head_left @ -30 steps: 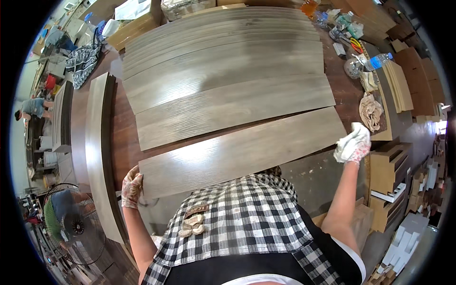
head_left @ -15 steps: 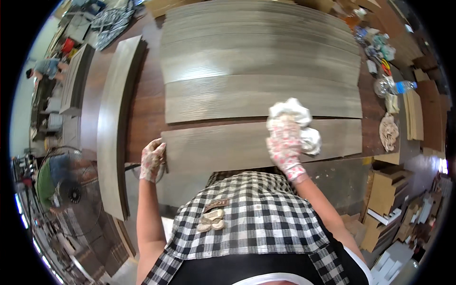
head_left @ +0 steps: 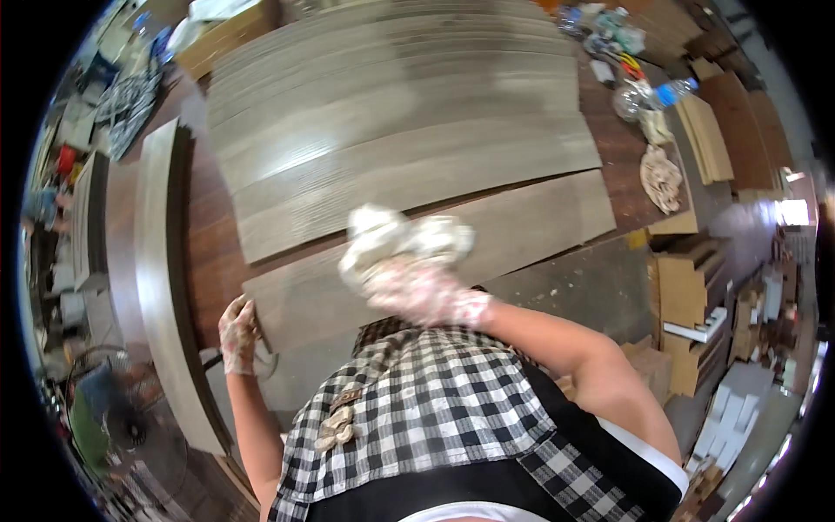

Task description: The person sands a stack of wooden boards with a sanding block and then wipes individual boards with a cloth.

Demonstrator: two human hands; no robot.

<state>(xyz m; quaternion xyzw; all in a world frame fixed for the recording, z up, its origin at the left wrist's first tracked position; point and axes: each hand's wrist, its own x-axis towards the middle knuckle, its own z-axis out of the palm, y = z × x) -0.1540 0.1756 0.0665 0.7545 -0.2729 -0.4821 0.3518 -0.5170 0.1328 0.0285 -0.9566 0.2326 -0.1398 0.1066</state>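
Observation:
A grey wood-grain plank lies along the near edge of the brown table, slightly apart from the rows of similar planks beyond it. My right hand, in a white glove with pink spots, presses a bunched white rag onto the plank left of its middle; both are smeared by motion. At the plank's left end, my left hand, in a stained glove of the same sort, has its fingers curled round the corner. Part of the plank's near edge is hidden by my right hand and checked apron.
A stack of long planks stands at the left. Plastic bottles and a crumpled beige cloth lie on the table's right side. Cardboard boxes stand at the lower right, and a fan at the lower left.
My right hand has swept the rag leftward along the plank, from its right part to left of the middle. My left hand stays at the plank's end. The whole view has turned and shifted.

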